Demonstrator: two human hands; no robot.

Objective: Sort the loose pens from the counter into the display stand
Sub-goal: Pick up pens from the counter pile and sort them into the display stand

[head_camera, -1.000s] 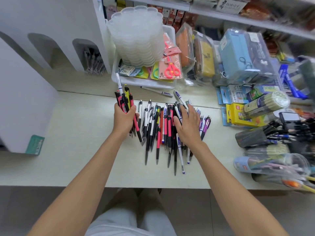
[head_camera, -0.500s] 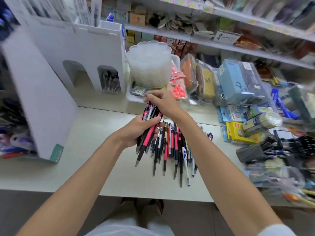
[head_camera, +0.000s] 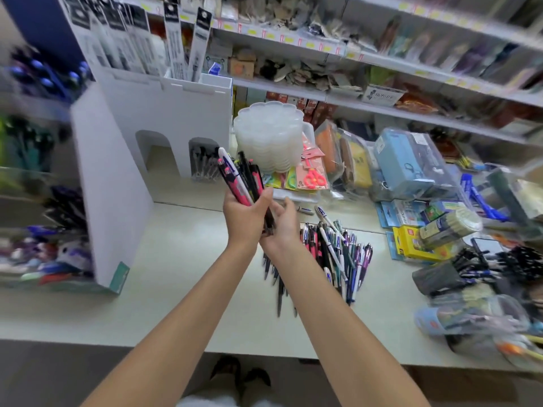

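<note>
Pens (head_camera: 241, 177) upright in left hand (head_camera: 245, 214) (fisted).

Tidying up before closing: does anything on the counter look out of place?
Yes. A loose pile of pens still sprawls on the counter, right of the hands. The left hand grips a bunch of pens; the right hand cups its lower ends.
</note>
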